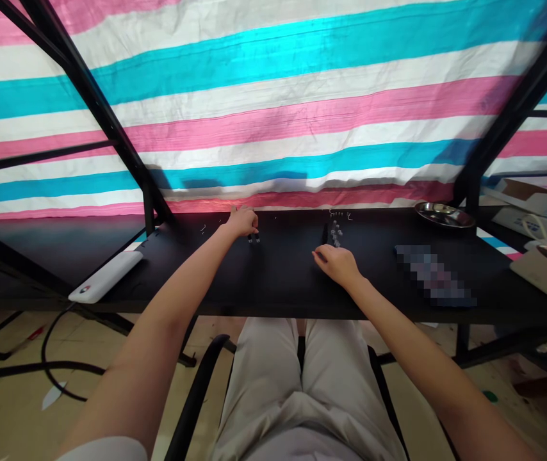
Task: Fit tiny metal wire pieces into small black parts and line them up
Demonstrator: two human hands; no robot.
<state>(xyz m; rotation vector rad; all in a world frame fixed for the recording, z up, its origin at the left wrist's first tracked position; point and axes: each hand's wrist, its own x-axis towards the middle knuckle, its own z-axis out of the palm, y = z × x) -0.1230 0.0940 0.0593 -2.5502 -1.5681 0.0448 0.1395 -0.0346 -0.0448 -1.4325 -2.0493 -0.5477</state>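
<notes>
Well, head view: your left hand sat far out on black tabletop, fingers pinching small dark piece. Your right hand rested nearer, fingers curled, grip impossible to tell, just beside row of small parts. Steel dish stood well apart.

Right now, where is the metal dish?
Head view: the metal dish sits far right on the black table, beside the frame post, beyond the right hand.

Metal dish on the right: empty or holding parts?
Appears empty: the metal dish shows only bare shiny interior; its near rim hides some floor.
</notes>
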